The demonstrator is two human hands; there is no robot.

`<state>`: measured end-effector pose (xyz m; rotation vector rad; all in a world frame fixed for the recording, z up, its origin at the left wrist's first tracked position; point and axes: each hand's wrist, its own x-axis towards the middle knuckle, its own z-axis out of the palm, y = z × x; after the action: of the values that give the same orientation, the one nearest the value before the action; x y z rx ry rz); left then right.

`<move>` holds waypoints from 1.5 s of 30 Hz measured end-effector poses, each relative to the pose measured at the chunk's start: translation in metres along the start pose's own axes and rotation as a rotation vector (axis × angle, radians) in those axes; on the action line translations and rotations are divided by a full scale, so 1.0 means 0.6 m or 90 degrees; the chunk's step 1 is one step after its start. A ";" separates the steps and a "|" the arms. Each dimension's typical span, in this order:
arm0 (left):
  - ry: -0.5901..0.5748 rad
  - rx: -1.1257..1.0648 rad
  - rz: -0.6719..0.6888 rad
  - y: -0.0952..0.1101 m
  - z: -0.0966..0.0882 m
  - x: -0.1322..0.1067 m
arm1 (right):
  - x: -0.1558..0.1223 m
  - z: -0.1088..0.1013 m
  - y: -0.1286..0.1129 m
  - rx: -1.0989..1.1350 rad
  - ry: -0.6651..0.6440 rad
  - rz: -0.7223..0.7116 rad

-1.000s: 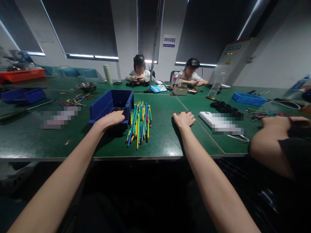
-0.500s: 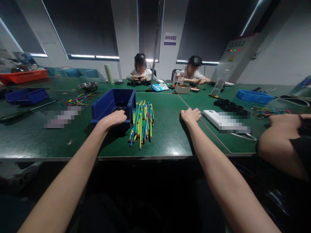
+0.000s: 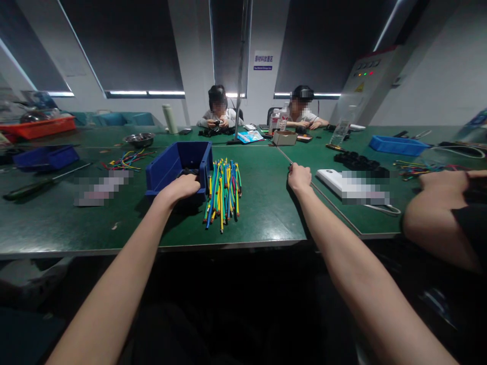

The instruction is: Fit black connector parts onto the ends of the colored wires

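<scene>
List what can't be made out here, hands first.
Head view:
Left hand: its grip at the blue plastic bin, hidden by the hand.
Right hand: anything within its grip, hidden likewise.
White rectangular device: upper surface, partly pixelated.
Neighbour's black sleeve: cut off by right edge.

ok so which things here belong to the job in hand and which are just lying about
Likely in use:
dark blue plastic bin, left hand in its opening
pile of yellow, green and blue wires beside it
anything in the right hand: can't tell

Probably just lying about:
shiny round metal bowl
long screwdriver, dark green handle
pale green cylindrical flask
</scene>
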<state>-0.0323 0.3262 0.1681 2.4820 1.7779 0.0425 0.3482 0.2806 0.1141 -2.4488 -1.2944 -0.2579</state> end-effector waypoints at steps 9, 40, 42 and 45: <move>-0.016 -0.025 0.010 -0.004 0.002 0.008 | 0.010 0.004 0.036 0.053 -0.003 0.017; 0.144 -0.210 -0.201 0.013 -0.003 -0.021 | -0.017 -0.020 -0.026 0.033 0.203 -0.181; 0.150 -0.213 -0.214 0.018 -0.007 -0.028 | -0.042 -0.030 -0.072 0.106 0.147 -0.347; 0.146 -0.209 -0.201 0.023 -0.012 -0.035 | -0.093 -0.039 -0.145 0.216 0.076 -0.583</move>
<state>-0.0268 0.3024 0.1769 2.0164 2.0338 0.5674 0.2452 0.2740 0.1371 -1.4103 -2.1099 -0.3588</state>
